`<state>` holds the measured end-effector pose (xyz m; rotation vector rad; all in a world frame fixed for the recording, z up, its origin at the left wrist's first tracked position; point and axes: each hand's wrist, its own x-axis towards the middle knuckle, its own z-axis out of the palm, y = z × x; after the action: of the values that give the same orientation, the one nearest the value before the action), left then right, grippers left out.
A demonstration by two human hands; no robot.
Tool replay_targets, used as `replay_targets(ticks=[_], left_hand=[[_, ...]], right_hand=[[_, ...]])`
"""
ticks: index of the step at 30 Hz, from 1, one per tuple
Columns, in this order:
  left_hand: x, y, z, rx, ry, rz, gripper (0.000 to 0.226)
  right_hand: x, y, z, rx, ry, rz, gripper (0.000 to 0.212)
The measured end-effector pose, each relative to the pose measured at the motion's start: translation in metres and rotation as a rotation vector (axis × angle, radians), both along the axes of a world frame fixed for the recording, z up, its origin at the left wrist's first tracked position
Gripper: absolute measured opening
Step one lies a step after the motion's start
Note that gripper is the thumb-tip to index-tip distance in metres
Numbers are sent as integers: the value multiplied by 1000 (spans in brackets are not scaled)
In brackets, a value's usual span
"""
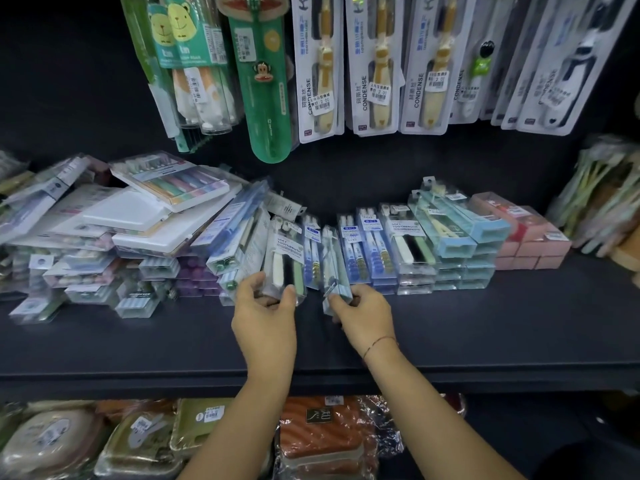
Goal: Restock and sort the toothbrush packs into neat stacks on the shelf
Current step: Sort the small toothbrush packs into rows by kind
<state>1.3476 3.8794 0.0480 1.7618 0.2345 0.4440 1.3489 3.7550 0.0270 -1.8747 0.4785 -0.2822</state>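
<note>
At the middle of the shelf (pixel 450 327), the left hand (pixel 265 308) grips a three-brush pack (pixel 285 258) and the right hand (pixel 363 315) pinches a narrow pack (pixel 333 265); each would best lie flat on the tidy stacks (pixel 410 251) to the right, ends flush.

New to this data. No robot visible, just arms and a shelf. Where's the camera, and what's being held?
No machine here: a person works bare-handed, filmed by one wide-angle camera worn on the head, looking forward and down. The left hand grips a clear pack labelled SOFT TOOTHBRUSH; the right hand grips a narrower clear pack. On the dark shelf, a messy pile of packs lies to the left, with tidy blue boxes and pink boxes to the right. More toothbrush packs hang above.
</note>
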Motion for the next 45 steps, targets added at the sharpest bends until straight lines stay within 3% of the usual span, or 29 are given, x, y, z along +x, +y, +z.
replay_targets(ticks=[4,8,13,17,23,26,28,31,35,38,41,45], left_hand=[[2,-10,6,-441,181,-26,16],[3,-8,9,-744,297,-54,21],[2,5,4,-772,249,-175,9],[2,7,2,-764,224,-195,17],[1,6,-1,-854,248,-196,11],[1,8,-4,-916,277,-213,23],[0,9,-6,-952,305,-231,32],[-3,9,-7,-963,358,-306,33],[-11,2,-6,-966,396,-436,37],[-19,-2,-4,-799,407,-480,35],[-18,1,-4,-347,330,-400,39],[-5,9,-3,211,25,-371,40]], right_hand=[[-3,-3,-3,125,-38,27,8],[-12,-5,-2,191,-87,21,12],[-20,-5,2,313,-160,-50,11],[-17,0,12,593,-134,-55,3],[-10,5,10,698,-94,-152,19],[-3,5,10,843,-68,-151,26],[-2,5,14,956,-58,-133,18],[-11,8,21,868,26,1,10],[-15,17,23,569,122,244,37],[-18,19,27,514,79,200,35],[-24,13,34,416,34,154,25],[-37,-10,53,457,-88,106,26]])
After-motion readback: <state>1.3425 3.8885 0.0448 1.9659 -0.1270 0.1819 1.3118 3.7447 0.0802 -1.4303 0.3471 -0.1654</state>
